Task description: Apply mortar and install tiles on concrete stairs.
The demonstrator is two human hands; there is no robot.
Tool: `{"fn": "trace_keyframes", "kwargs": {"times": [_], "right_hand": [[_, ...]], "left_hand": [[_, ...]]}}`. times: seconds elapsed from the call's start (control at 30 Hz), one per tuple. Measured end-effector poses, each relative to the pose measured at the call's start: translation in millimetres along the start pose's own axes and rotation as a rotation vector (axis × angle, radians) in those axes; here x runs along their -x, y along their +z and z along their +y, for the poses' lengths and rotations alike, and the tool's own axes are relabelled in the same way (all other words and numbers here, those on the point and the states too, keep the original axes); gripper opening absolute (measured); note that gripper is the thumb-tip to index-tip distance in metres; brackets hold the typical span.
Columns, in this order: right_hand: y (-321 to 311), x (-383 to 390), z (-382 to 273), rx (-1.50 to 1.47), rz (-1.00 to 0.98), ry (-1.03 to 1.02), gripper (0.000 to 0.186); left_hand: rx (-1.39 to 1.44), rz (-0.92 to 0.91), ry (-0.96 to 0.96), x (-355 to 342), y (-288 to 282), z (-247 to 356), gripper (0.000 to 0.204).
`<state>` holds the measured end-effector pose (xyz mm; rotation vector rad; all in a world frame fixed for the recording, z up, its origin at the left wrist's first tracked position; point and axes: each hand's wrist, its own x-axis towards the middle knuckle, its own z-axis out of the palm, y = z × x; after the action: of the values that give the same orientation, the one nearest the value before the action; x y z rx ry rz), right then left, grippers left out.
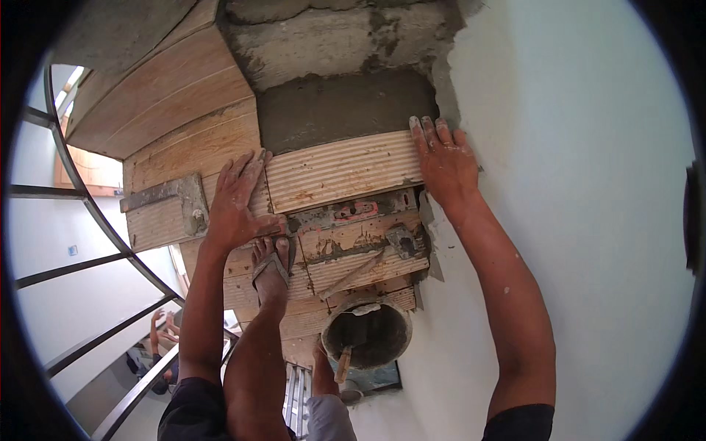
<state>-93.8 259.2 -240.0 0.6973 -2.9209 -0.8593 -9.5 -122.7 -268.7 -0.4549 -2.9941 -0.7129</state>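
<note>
A long wood-look stair tile with a ribbed front strip lies across a step, its back edge against grey wet mortar. My left hand rests at the tile's left end, fingers spread over the joint with the neighbouring tiles and thumb pointing right along the front edge. At the other end, my right hand presses flat with its fingers stretched out beside the wall. Just below the tile's front edge lies a mortar-smeared spirit level with red parts. Both hands have pale mortar on them.
A bucket with a wooden-handled tool stands lower down. A trowel lies on the step below the level. At left are a metal square and a curved railing. The white wall borders the right. My sandalled foot is nearby.
</note>
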Motion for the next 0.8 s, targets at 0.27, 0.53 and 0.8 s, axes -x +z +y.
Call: {"fn": "trace_keyframes", "kwargs": {"times": [0.27, 0.53, 0.8], "right_hand": [[-12, -10, 17, 0.0, -0.086, -0.158, 0.059], [-4, -10, 15, -0.068, -0.065, -0.115, 0.057], [-8, -7, 18, -0.056, -0.051, -0.136, 0.056]], "left_hand": [[0.025, 0.081, 0.114, 6, 9, -19, 0.117], [0.027, 0.093, 0.103, 2, 8, -15, 0.112], [0.016, 0.094, 0.148, 2, 8, -17, 0.114]]}}
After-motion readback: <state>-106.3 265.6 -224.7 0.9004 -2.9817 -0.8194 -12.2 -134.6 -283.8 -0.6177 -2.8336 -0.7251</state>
